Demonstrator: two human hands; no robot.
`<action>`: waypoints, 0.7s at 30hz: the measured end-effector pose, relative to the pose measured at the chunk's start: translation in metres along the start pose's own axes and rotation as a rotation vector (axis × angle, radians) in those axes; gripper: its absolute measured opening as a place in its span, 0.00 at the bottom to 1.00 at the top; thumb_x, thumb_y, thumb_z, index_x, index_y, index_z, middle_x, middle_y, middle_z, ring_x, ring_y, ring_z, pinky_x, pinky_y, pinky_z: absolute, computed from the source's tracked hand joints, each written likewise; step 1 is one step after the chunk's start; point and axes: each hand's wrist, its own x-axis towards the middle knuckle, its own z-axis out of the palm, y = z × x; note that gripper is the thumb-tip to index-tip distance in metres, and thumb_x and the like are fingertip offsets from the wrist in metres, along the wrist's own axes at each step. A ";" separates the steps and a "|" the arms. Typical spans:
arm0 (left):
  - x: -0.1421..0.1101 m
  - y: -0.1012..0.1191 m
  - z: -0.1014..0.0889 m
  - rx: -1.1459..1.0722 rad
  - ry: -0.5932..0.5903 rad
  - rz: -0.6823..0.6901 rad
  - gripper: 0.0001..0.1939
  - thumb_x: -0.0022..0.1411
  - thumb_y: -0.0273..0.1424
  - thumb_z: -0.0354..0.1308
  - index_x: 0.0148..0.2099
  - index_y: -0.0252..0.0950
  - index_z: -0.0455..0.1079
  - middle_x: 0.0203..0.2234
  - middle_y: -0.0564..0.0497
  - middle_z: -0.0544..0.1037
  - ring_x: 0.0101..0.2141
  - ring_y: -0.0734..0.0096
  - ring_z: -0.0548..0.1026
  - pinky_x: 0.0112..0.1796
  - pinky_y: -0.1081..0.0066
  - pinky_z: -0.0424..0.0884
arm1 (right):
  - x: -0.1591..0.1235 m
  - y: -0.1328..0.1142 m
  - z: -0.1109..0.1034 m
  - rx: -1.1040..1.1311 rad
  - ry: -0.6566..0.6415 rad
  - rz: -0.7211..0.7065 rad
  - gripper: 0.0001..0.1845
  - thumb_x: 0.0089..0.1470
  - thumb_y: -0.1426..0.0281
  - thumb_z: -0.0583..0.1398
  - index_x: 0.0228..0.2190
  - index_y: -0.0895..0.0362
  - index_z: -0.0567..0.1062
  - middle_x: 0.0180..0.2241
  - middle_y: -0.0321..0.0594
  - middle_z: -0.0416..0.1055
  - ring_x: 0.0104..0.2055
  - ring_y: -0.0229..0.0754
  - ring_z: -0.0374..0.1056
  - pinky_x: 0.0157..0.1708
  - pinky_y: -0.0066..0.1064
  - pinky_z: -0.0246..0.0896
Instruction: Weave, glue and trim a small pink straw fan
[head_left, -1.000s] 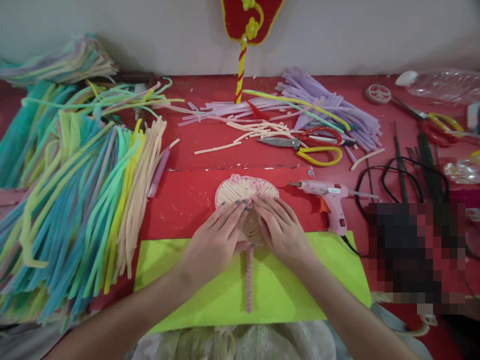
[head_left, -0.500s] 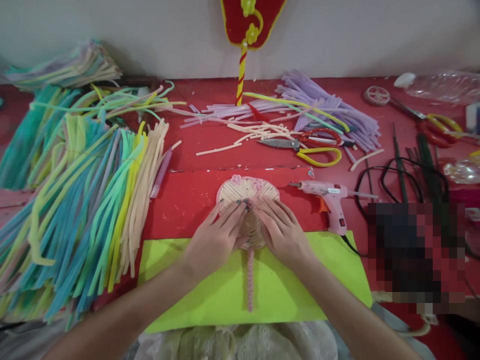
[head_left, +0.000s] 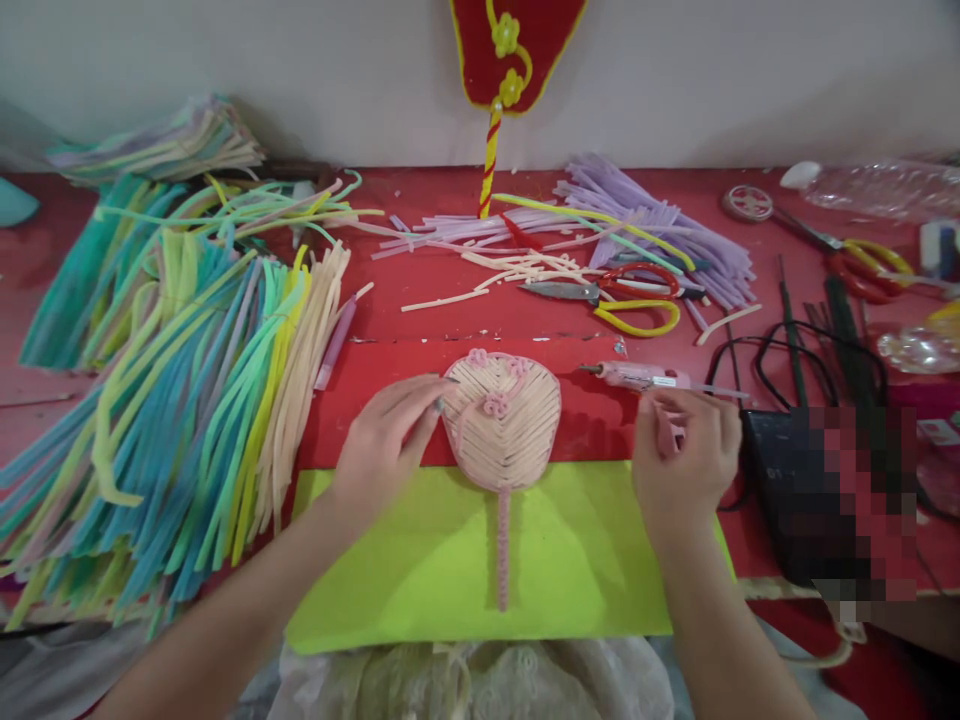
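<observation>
Change of state: both hands have parted from the centre of the fan, exposing the small flower ornament at its middle. Judged from this, the pressing step is released and tool handling begins.

Position of fan: flat, upper part on the red work surface, lower part and handle over the green sheet; handle directed to 6 o'clock.

Left hand: at 9 o'clock of the fan, fingers extended and open, thumb parted; fingertips at the rim near 10 o'clock. Contact with the rim cannot be confirmed.

Right hand: near 3 o'clock, fingers curled closed around the grip of the glue gun. The nozzle is directed to 9 o'clock.

Markings: the white label on the glue gun is too small to read. The dark device, slightly past 3 o'clock, bears faint characters resembling "01"; no brand is legible
</observation>
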 end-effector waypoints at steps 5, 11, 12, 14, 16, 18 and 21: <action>0.011 0.000 0.001 0.020 0.022 0.064 0.10 0.62 0.27 0.49 0.42 0.35 0.70 0.36 0.49 0.76 0.38 0.73 0.73 0.43 0.69 0.71 | 0.001 0.021 -0.004 -0.093 0.019 0.197 0.16 0.51 0.61 0.56 0.37 0.60 0.68 0.32 0.46 0.65 0.38 0.48 0.61 0.42 0.44 0.59; 0.024 0.010 0.018 0.057 -0.195 0.244 0.09 0.62 0.26 0.49 0.41 0.32 0.69 0.37 0.49 0.75 0.39 0.72 0.72 0.42 0.69 0.71 | -0.008 0.042 0.003 -0.065 -0.108 0.232 0.23 0.51 0.54 0.53 0.39 0.60 0.68 0.35 0.47 0.63 0.37 0.47 0.61 0.39 0.43 0.60; 0.025 0.010 0.021 0.068 -0.229 0.263 0.09 0.62 0.26 0.49 0.42 0.32 0.68 0.37 0.50 0.75 0.39 0.72 0.72 0.43 0.69 0.70 | -0.009 0.045 0.005 -0.077 -0.125 0.224 0.24 0.51 0.53 0.53 0.39 0.60 0.68 0.35 0.48 0.63 0.37 0.47 0.61 0.40 0.43 0.60; 0.025 0.009 0.028 0.086 -0.283 0.289 0.09 0.62 0.26 0.49 0.43 0.32 0.68 0.39 0.49 0.74 0.40 0.71 0.71 0.43 0.68 0.70 | -0.009 0.048 0.008 -0.098 -0.148 0.205 0.24 0.52 0.52 0.51 0.38 0.60 0.68 0.36 0.49 0.64 0.39 0.49 0.61 0.41 0.45 0.59; 0.025 0.008 0.032 0.104 -0.301 0.300 0.10 0.62 0.26 0.48 0.44 0.32 0.68 0.39 0.48 0.73 0.41 0.71 0.71 0.43 0.68 0.70 | -0.009 0.047 0.009 -0.092 -0.146 0.195 0.24 0.53 0.53 0.49 0.38 0.60 0.68 0.36 0.51 0.64 0.40 0.50 0.61 0.41 0.46 0.59; 0.023 0.006 0.034 0.121 -0.296 0.312 0.10 0.62 0.25 0.48 0.44 0.31 0.68 0.39 0.48 0.73 0.41 0.70 0.71 0.43 0.68 0.71 | -0.009 0.042 0.008 -0.085 -0.112 0.209 0.24 0.54 0.54 0.48 0.39 0.62 0.67 0.38 0.54 0.64 0.41 0.52 0.61 0.41 0.46 0.59; 0.022 0.005 0.035 0.134 -0.279 0.328 0.11 0.62 0.25 0.48 0.44 0.31 0.68 0.40 0.48 0.73 0.41 0.70 0.71 0.42 0.69 0.71 | -0.010 0.031 0.002 -0.079 -0.051 0.261 0.25 0.55 0.56 0.48 0.44 0.64 0.64 0.40 0.57 0.65 0.42 0.53 0.63 0.40 0.46 0.59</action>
